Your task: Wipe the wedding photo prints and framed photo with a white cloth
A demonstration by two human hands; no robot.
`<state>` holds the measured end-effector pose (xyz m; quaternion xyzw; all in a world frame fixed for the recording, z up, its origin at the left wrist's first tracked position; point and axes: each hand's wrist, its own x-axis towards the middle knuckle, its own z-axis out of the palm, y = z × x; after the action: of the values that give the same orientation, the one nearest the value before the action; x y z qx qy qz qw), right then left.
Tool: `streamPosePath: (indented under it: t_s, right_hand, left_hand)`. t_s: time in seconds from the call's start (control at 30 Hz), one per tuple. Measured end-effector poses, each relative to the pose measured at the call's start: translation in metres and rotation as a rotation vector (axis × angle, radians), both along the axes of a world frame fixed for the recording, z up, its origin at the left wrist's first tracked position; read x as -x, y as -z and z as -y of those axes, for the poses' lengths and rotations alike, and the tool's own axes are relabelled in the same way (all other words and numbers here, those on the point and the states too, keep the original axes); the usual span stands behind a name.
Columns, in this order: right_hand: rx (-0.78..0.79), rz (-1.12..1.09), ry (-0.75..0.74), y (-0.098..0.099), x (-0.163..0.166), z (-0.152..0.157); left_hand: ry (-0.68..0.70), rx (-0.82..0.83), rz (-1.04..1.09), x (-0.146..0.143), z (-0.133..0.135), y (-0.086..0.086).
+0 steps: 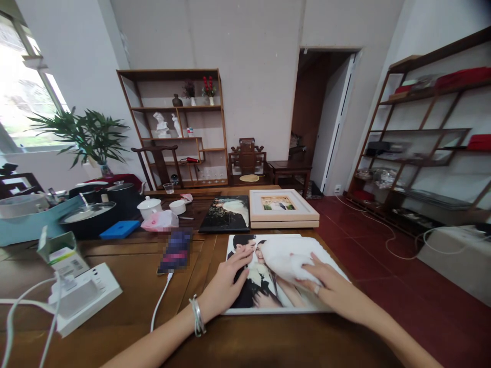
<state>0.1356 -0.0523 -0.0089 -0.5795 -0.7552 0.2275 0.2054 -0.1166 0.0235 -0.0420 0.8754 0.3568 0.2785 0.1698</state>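
Note:
A large wedding photo print [268, 294] lies flat near the front of the wooden table [126, 286]. My left hand [226, 283] rests on its left part, fingers stretched flat, a bracelet at the wrist. A white cloth [286, 260] lies on the print, and my right hand [326, 287], ring on one finger, presses down on it with the fingers held together. Behind lie a dark photo print [226, 213] and a stacked white picture frame [282, 207].
A blurred phone [175, 250] with a white cable lies left of the print. Further left are a white power strip [82, 296], small boxes, a blue pad [120, 229], pots, white cups and a pink bag [159, 221]. Wooden shelves stand behind and at right.

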Motion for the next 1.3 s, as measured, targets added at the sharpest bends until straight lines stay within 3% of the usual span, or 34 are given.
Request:
streamPosePath:
  t_s: [0.17,0.37,0.5,0.63,0.83,1.03,1.3]
  right_hand:
    - [-0.093,-0.133,-0.119,-0.011,0.023,-0.041]
    - [-0.043,-0.213,-0.253,-0.019,0.060,-0.087]
    - [-0.054,-0.210,-0.272,-0.019,0.075,-0.099]
    - [-0.062,-0.194,-0.272,-0.016,0.069,-0.095]
    - [-0.071,-0.161,-0.254,-0.017,0.034,-0.073]
    - [-0.102,-0.075,-0.135,-0.013,0.003,-0.054]
    - [-0.160,0.131,-0.121,-0.004,0.006,-0.037]
  left_hand:
    - [0.026,-0.040,0.050,0.000,0.000,0.003]
    - [0.033,-0.033,0.065,-0.002,0.003,-0.004]
    - [0.060,0.000,0.037,-0.003,0.004,-0.009]
    - [0.064,0.007,0.024,-0.002,0.004,-0.009]
    - [0.056,-0.033,0.030,0.000,0.002,-0.002]
    - [0.012,-0.029,0.024,0.001,0.001,0.002]
    - [0.017,0.003,0.020,0.001,0.002,-0.001]
